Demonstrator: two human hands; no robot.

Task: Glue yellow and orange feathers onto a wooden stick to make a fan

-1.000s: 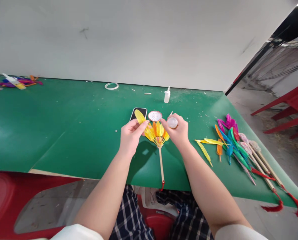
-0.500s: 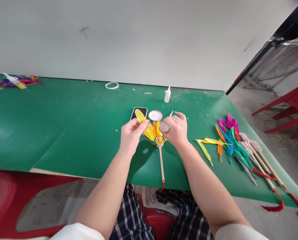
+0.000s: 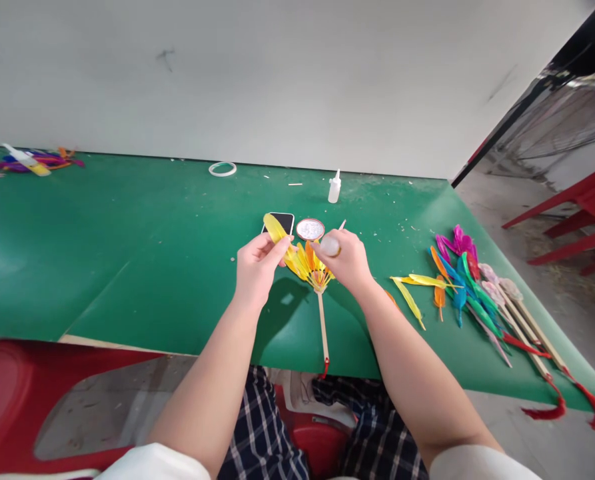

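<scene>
My left hand pinches a yellow feather between thumb and fingers, its broad end pointing up and away. My right hand is wrapped round a small translucent squeeze bottle, its round base facing me; the nozzle end is hidden by the hand. A thin pale tip pokes out above that hand; what it belongs to is unclear. Between both hands a fan of yellow and orange feathers lies on the table, with a wooden handle and red tassel toward me. My fingers partly cover its sides.
Behind my hands are a phone, a round white dish and an upright bottle. A tape ring lies farther back. Loose yellow feathers, coloured feathers and tasselled wooden handles lie right on the green table.
My right hand's raised fingers have curled in round the bottle, and the hand has tilted slightly. My left hand has shifted a little left with the yellow feather. The fan stays put.
</scene>
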